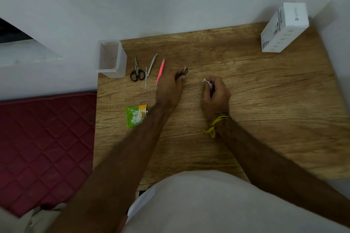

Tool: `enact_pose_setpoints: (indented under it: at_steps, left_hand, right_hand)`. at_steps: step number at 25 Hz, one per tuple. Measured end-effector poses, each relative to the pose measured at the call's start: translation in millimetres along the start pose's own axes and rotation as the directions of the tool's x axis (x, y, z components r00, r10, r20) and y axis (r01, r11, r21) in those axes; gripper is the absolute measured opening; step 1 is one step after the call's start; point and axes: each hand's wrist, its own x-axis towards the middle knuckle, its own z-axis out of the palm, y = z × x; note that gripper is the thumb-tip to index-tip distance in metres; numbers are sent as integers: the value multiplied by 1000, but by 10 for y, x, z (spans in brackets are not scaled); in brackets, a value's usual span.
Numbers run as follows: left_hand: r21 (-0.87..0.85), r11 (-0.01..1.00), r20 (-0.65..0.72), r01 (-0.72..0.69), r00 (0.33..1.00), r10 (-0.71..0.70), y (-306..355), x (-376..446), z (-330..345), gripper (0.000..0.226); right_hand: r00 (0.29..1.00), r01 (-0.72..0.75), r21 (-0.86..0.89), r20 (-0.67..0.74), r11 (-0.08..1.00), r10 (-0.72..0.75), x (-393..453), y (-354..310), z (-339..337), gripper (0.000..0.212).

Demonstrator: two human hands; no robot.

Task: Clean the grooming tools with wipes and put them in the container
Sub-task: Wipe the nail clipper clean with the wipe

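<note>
Left hand (169, 86): fingers curled round a small metal tool (185, 71), its tip poking out past the knuckles, just above the wooden table (265, 100); what kind of tool it is I cannot tell from here.

Right hand (216, 93): clenched on a crumpled white wipe (207, 82), a corner of it showing at the fingertips, near the left hand but not touching it.

Waiting tools: black-handled scissors (137, 73), a slim metal pick (146, 78), curved nippers (152, 63) and a pink file (160, 71) lie in a row on the table, between the left hand and the container.

Container (111, 58): clear plastic, upright at the table's far left corner, nothing visible inside.

Wipe packet (136, 116): green sachet, near the left forearm.

Other: a white box (284, 26) at the far right corner; a maroon quilted mat (45, 145) beside the table.

Handling, as I judge it: these tools look light, stiff and smooth (likely slippery once damp), with sharp tips. Best pinched by the handle end, wiping away from the point. The wipe is soft and will bunch, so fold it round the blade.

Progress: seems early, with four tools yet to be cleaned.
</note>
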Motion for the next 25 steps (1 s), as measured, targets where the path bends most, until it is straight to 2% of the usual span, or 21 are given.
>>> enact_pose_setpoints:
  at_steps: [1,3,4,5,8,12,16,19,22,25]
  left_hand:
    - [-209,975,27,75,997,-71,35,-135,-52,18]
    - [-567,763,193,311,950,-244,94,-454,-117,16]
    - [-650,644,279,403,915,-291,109,-632,-137,16]
    - [-686,574,328,448,894,-305,112,-801,-150,17]
    - [-751,476,364,458,888,-280,89,-1150,-194,28]
    - [-788,469,351,399,917,-191,82,-1445,-401,37]
    - [-788,515,327,338,938,-115,228,-1586,-460,46]
    - [-771,570,309,284,949,-56,382,-1637,-459,45]
    - [-771,599,277,217,961,9,527,-1681,-546,40]
    - [-798,564,274,211,961,28,597,-1726,-633,40]
  right_hand:
    - [1000,-13,2,5,1000,13,1,0,-6,7]
    - [1000,-25,5,14,1000,25,8,-27,-21,7]
    - [999,-24,14,22,1000,23,1,-39,-29,7]
    - [999,-28,32,36,999,27,-8,-60,-51,8]
    - [983,-149,124,124,981,134,-12,-114,-205,7]
    - [905,-426,345,159,836,395,-268,-260,-565,12]
    - [861,-505,405,294,762,415,-547,-531,-804,12]
    - [869,-483,438,342,758,356,-621,-794,-869,13]
    - [925,-364,401,258,841,278,-674,-993,-1035,14]
    - [956,-290,413,158,863,246,-700,-1134,-1205,11]
